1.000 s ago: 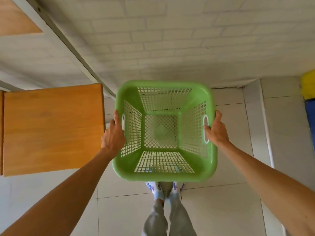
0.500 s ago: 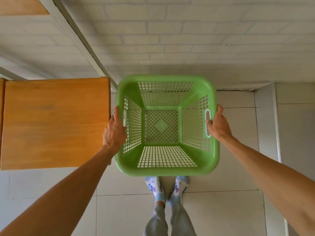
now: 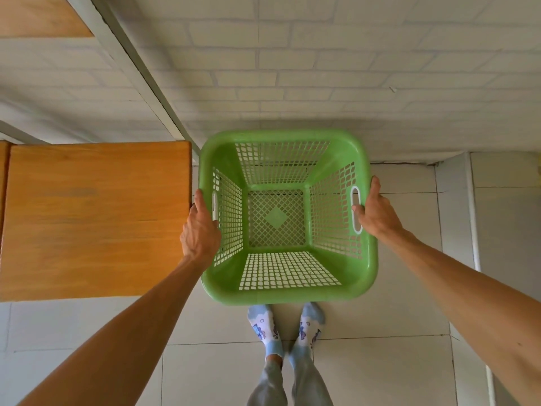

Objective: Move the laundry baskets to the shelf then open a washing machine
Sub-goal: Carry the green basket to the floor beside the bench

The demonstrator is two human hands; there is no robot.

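An empty green plastic laundry basket (image 3: 345,276) with perforated walls hangs above the tiled floor, straight in front of me. My left hand (image 3: 199,230) grips its left rim by the handle slot. My right hand (image 3: 376,213) grips the right rim, with fingers hooked into the white-edged handle slot. A wooden shelf board (image 3: 93,221) lies level just left of the basket, almost touching my left hand. No washing machine is in view.
A white brick wall (image 3: 322,68) stands close ahead. A white metal shelf post (image 3: 137,71) runs diagonally from the upper left down to the board's corner; a higher wooden board (image 3: 35,16) shows at top left. My socked feet (image 3: 285,329) stand under the basket on pale floor tiles.
The view has shifted: the yellow and blue things at the right edge have left the frame. The basket has levelled out from a slight tilt. Both hands keep the same grip.
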